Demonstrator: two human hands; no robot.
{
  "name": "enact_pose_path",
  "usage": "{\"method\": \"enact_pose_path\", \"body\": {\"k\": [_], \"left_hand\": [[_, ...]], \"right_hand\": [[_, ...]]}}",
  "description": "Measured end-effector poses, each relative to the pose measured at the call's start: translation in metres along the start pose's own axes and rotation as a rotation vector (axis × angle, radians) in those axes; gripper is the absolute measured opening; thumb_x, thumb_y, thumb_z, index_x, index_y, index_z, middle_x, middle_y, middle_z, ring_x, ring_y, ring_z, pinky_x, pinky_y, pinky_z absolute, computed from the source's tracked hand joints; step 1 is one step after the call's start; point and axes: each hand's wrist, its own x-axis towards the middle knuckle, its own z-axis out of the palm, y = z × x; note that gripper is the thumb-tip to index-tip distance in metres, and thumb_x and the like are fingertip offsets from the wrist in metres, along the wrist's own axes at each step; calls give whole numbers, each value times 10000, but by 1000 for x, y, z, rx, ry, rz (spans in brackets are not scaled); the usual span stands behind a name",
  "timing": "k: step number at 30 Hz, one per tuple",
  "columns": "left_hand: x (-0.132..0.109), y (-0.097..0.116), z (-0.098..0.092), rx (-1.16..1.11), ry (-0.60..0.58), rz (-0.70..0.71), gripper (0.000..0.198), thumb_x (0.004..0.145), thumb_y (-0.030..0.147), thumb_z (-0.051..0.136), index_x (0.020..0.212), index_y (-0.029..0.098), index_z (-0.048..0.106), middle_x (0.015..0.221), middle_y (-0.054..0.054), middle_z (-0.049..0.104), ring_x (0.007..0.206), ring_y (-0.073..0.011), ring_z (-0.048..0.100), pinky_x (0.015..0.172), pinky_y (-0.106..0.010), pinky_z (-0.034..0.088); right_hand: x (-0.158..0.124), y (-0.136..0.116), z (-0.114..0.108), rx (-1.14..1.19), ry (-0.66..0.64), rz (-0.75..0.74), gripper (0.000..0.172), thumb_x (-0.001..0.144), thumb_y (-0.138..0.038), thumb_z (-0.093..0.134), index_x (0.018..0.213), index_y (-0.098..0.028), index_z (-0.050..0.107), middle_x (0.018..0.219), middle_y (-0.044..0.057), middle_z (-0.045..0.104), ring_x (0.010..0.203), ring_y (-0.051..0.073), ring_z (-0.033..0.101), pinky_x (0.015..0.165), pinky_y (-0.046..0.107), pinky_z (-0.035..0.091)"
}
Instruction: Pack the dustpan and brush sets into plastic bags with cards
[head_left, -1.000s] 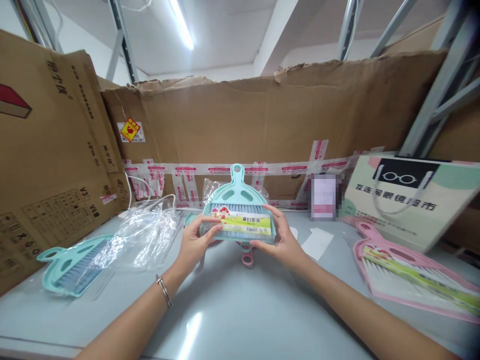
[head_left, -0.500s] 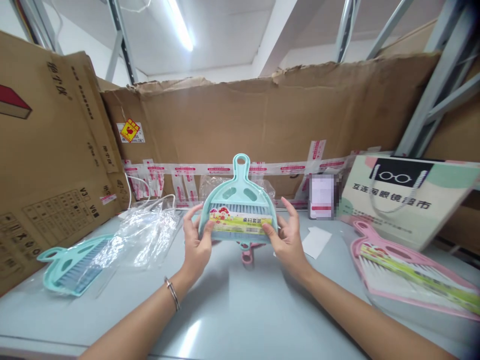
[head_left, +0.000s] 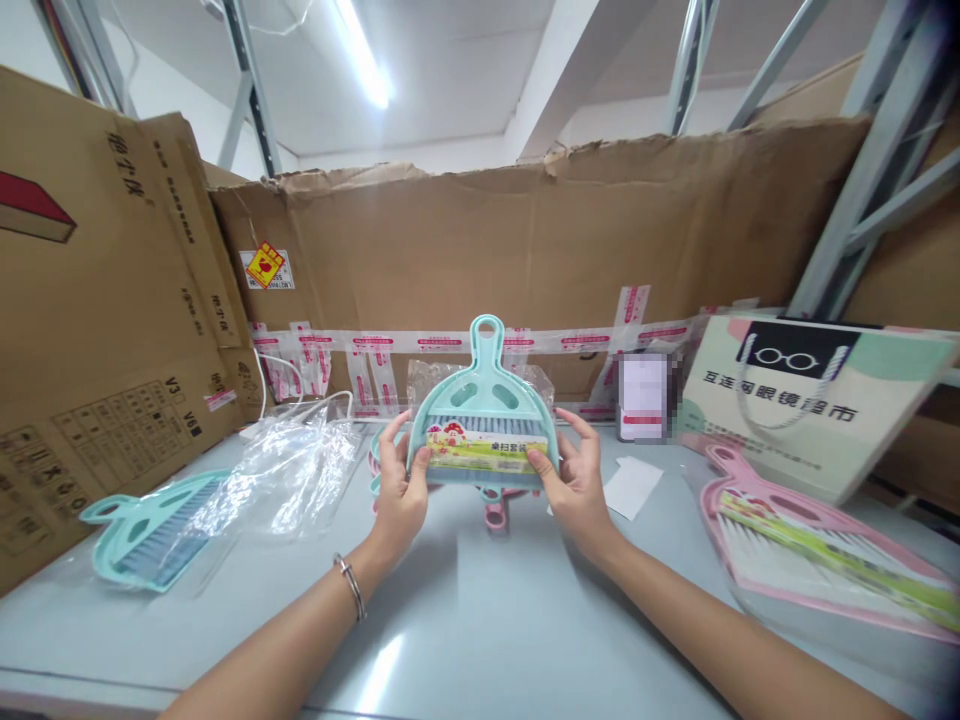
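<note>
Between my two hands a mint-green dustpan and brush set (head_left: 487, 395) is held upright, handle up, above the table. A printed label (head_left: 480, 450) with red mushrooms crosses its blue bristles. My left hand (head_left: 401, 475) grips the set's left edge, thumb in front. On the right edge, my right hand (head_left: 577, 475) grips it the same way. Behind the set, partly hidden, are clear plastic and further pink and green handles (head_left: 495, 515). A silver bracelet (head_left: 351, 588) circles my left wrist.
Another green dustpan set (head_left: 154, 535) lies at the left beside crumpled clear bags (head_left: 300, 470). A pink set (head_left: 817, 545) lies at the right, before a paper bag (head_left: 810, 400). A phone (head_left: 643, 398) and white paper (head_left: 634, 487) are nearby. Cardboard (head_left: 450, 250) walls the back.
Both hands still hold the green set. It has shifted very slightly right and down in the view, along with small movement of the whole scene.
</note>
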Motion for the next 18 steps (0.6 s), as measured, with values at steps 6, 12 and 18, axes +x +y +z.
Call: {"method": "enact_pose_path", "body": {"k": [6, 12, 18], "left_hand": [[-1, 3, 0, -34, -24, -67, 449, 870, 330, 472, 1266, 295, 263, 1195, -88, 525, 984, -182, 602, 798, -333, 536], [1, 11, -4, -81, -157, -68, 437, 844, 371, 504, 1219, 255, 312, 1161, -98, 520, 885, -175, 641, 751, -339, 551], [10, 13, -5, 2, -34, -43, 328, 851, 390, 463, 1131, 231, 403, 1100, -65, 530, 835, -155, 634, 652, -309, 573]], "right_hand": [[0, -20, 1, -140, -76, 97, 533, 809, -444, 512, 1238, -307, 228, 1250, 89, 485, 584, 100, 549, 401, 211, 458], [9, -58, -73, -401, 290, 205, 511, 741, -432, 579, 1210, -305, 424, 1125, 78, 576, 525, 100, 523, 377, 206, 422], [-33, -88, -222, -674, 707, 325, 346, 784, -327, 496, 1106, -230, 578, 928, 220, 652, 547, 183, 615, 455, 322, 441]]}}
